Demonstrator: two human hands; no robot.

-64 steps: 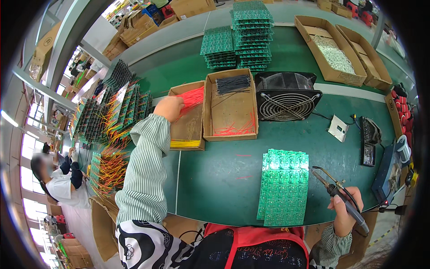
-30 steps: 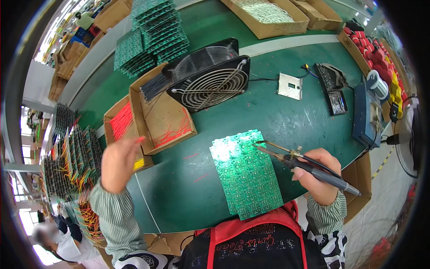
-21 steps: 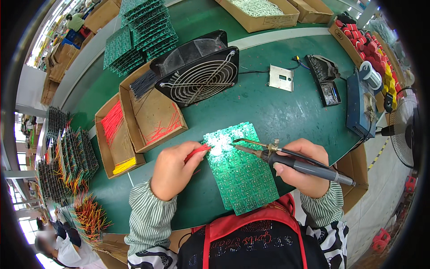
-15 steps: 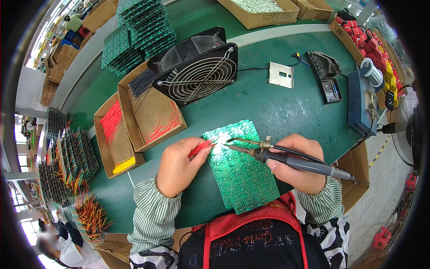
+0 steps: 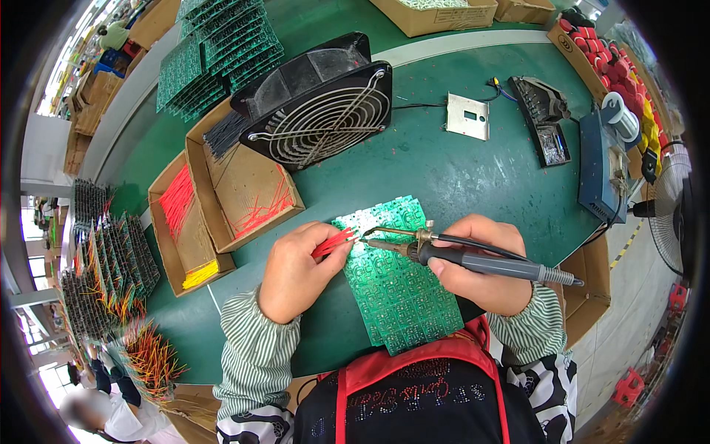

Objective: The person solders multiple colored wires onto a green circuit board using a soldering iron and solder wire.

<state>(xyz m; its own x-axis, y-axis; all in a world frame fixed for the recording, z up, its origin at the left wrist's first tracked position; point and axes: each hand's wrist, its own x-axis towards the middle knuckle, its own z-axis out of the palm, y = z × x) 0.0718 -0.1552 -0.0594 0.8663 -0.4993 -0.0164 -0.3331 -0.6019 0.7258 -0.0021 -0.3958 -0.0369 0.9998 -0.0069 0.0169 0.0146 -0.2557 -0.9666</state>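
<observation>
A green circuit board panel (image 5: 403,292) lies on the green table in front of me. My left hand (image 5: 299,270) pinches a small bunch of red wires (image 5: 334,243), their ends over the panel's upper left part. My right hand (image 5: 484,263) is wrapped round a grey soldering iron (image 5: 488,263) with a thin feed tube clamped along it. The iron's tip meets the panel close by the wire ends; whether it touches a wire is too small to tell.
A black fan (image 5: 318,111) stands beyond the panel, beside cardboard trays (image 5: 255,233) of red, yellow and dark wires. Stacked green boards (image 5: 222,55) rise at the far left. On the right are a blue soldering station (image 5: 597,166), a solder spool (image 5: 621,118) and a black holder (image 5: 540,118).
The soldering iron and my right hand have shifted slightly left, bringing the tip closer to the red wire ends. My left hand stays nearly in place, still pinching the wires.
</observation>
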